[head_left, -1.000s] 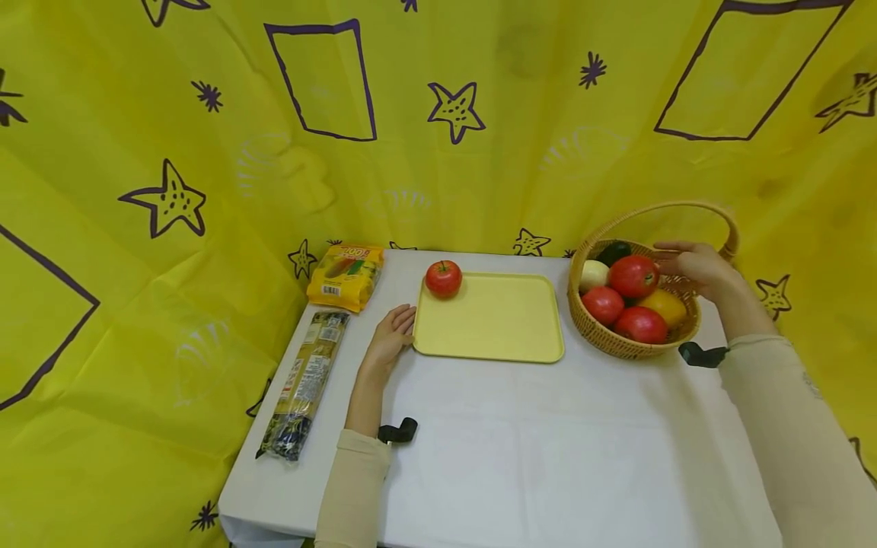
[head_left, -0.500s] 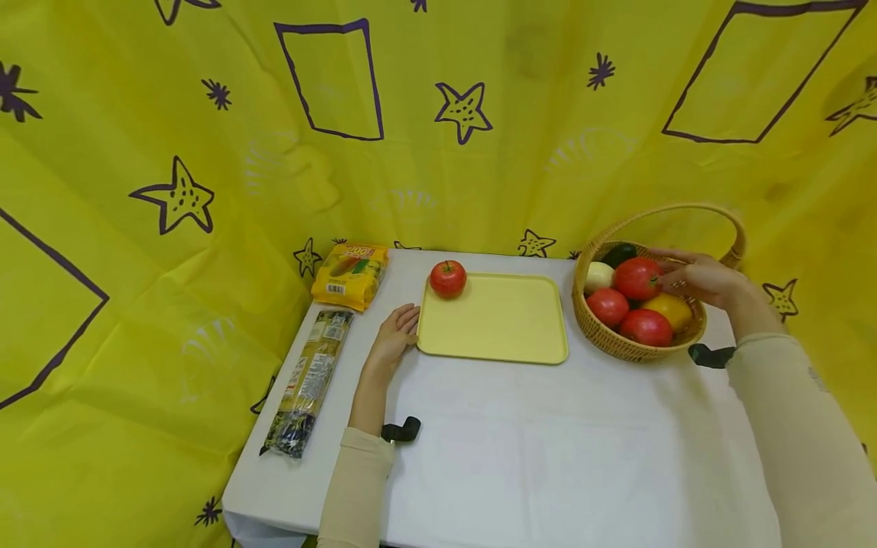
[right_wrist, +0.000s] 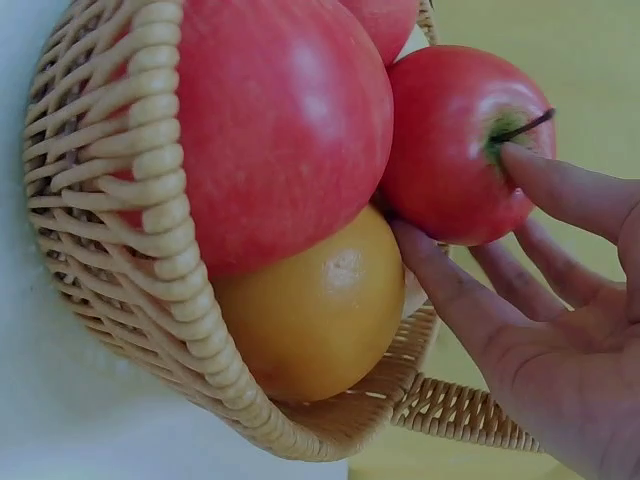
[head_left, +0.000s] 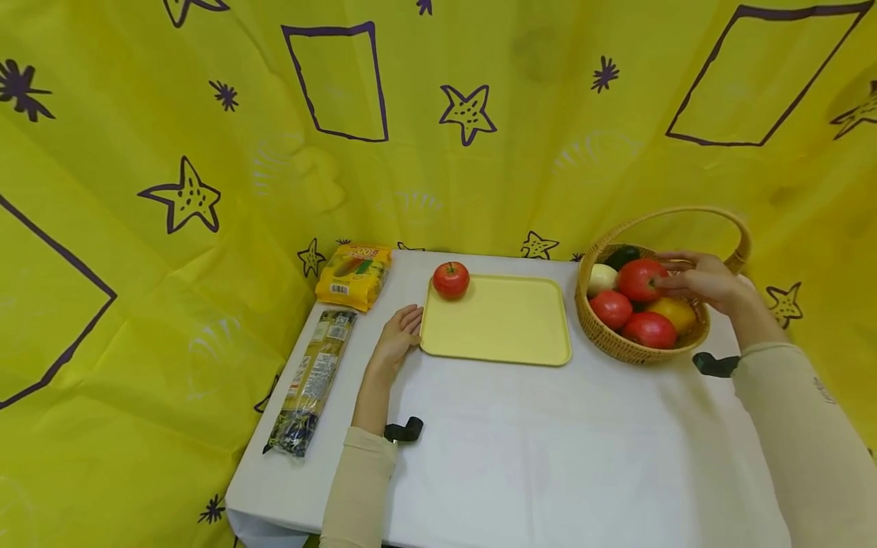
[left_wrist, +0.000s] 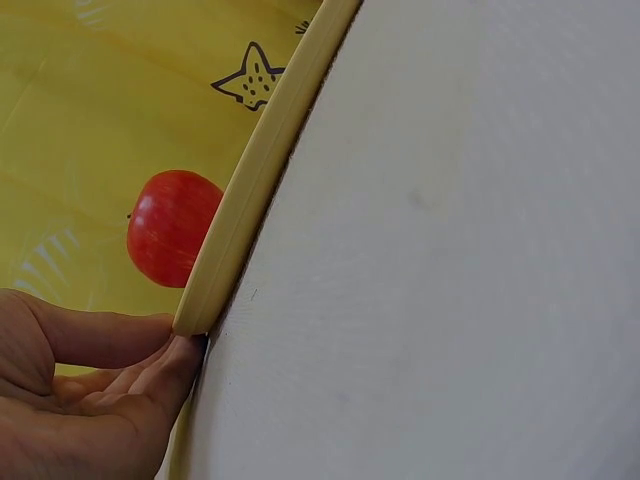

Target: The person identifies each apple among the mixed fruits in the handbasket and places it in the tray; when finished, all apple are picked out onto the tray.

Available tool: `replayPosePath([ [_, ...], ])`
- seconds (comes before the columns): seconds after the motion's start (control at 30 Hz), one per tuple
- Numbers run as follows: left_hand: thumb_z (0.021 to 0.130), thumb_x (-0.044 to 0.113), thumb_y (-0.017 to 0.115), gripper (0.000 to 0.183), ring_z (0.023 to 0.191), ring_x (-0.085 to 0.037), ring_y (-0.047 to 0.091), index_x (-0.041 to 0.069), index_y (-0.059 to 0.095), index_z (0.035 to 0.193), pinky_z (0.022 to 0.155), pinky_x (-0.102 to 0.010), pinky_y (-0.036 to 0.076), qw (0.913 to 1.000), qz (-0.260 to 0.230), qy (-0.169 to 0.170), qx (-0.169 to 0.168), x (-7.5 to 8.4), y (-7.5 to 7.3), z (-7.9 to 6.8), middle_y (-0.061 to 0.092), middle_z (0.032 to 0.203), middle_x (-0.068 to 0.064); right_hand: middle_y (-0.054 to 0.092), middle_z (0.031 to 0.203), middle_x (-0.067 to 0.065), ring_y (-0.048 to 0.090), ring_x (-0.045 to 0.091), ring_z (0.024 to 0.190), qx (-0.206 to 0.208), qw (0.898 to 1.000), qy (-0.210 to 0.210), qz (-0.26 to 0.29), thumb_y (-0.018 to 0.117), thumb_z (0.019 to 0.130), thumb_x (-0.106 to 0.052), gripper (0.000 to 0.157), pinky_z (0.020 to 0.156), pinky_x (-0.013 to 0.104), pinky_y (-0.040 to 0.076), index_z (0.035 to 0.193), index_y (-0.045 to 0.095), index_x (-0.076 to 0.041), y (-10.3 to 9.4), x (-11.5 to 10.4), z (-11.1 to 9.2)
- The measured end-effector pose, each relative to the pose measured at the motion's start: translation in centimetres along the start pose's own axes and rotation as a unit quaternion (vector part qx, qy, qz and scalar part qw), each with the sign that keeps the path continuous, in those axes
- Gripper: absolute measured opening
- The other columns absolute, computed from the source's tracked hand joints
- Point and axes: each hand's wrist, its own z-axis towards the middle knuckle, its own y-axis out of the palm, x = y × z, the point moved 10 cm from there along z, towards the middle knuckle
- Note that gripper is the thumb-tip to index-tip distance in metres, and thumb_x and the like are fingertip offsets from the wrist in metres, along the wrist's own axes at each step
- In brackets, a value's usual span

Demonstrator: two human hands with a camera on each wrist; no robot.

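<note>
My left hand (head_left: 395,336) is at the left edge of a pale yellow tray (head_left: 507,327). In the left wrist view its thumb lies on the tray's rim, with the fingers under the corner. A red apple (head_left: 451,280) sits on the tray's back left corner. My right hand (head_left: 709,283) reaches into a wicker basket (head_left: 613,347) at the right. There it grips another red apple (right_wrist: 450,140), thumb by the stem and fingers around the side. This apple lies against a yellow fruit (right_wrist: 320,310) and a large red fruit (right_wrist: 280,120).
A pale round vegetable (head_left: 602,279) and a dark green one (head_left: 622,256) also lie in the basket, under its arched handle (head_left: 674,210). On the table's left are a yellow packet (head_left: 353,275) and a long clear-wrapped packet (head_left: 311,380). A yellow curtain (head_left: 411,167) hangs behind.
My right hand has closed in on the apple in the basket, its thumb coming down by the stem. My left hand stays at the tray's edge. The head view has shifted slightly.
</note>
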Motion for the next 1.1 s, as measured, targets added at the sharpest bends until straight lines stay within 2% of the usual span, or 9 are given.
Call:
replayPosePath([
  [0.07,0.085,-0.033,0.043,0.081,0.154,-0.03,0.032,-0.003,0.03,0.16,0.125,-0.037,0.03,1.0,0.001,-0.001,0.003,0.0,-0.1,0.0,0.036,0.164,-0.022,0.062,0.109,-0.016,0.074,0.009,0.091,0.003,1.0,0.003,0.003,0.067,0.102,-0.009,0.063,0.085,0.032,0.063,0.156,0.035,0.0,0.2,-0.1,0.1],
  [0.23,0.086,-0.032,0.043,0.081,0.155,-0.03,0.032,-0.002,0.03,0.16,0.125,-0.038,0.03,1.0,0.003,-0.002,0.005,0.2,-0.1,-0.1,0.036,0.164,-0.022,0.07,0.099,-0.005,0.075,0.016,0.087,0.004,0.998,0.026,0.058,0.061,0.104,-0.005,0.06,0.083,0.038,0.064,0.154,0.03,0.0,0.7,-0.1,0.0],
  [0.4,0.086,-0.032,0.042,0.081,0.155,-0.031,0.031,-0.003,0.03,0.16,0.125,-0.038,0.03,1.0,0.004,0.0,0.003,0.3,-0.1,-0.1,0.036,0.164,-0.022,0.067,0.1,-0.003,0.077,0.019,0.087,0.008,0.997,0.04,0.06,0.061,0.105,-0.009,0.066,0.086,0.041,0.063,0.158,0.024,0.003,1.1,-0.8,-0.6],
  [0.57,0.087,-0.031,0.043,0.08,0.155,-0.03,0.032,-0.001,0.03,0.16,0.125,-0.037,0.03,1.0,0.007,-0.004,0.004,0.0,-0.1,0.0,0.036,0.164,-0.021,0.063,0.102,-0.001,0.076,0.021,0.088,0.005,0.996,0.054,0.072,0.061,0.105,-0.01,0.064,0.088,0.043,0.062,0.157,0.025,0.001,1.6,-1.5,-1.5],
  [0.8,0.086,-0.031,0.042,0.08,0.154,-0.03,0.032,-0.002,0.031,0.16,0.124,-0.038,0.031,0.9999,0.013,-0.004,0.006,0.0,0.0,0.0,0.037,0.163,-0.021,0.065,0.103,-0.006,0.076,0.016,0.092,0.009,0.998,0.051,0.045,0.059,0.107,-0.018,0.073,0.093,0.042,0.06,0.162,0.016,0.004,2.2,-2.8,-3.2],
  [1.1,0.086,-0.031,0.043,0.08,0.154,-0.029,0.033,-0.001,0.031,0.16,0.124,-0.038,0.031,0.9998,0.017,-0.004,0.009,0.0,0.0,0.1,0.038,0.163,-0.021,0.068,0.101,-0.012,0.077,0.016,0.091,0.014,0.997,0.047,0.056,0.061,0.106,-0.02,0.075,0.085,0.033,0.063,0.163,0.017,0.002,3.4,-3.9,-4.5],
])
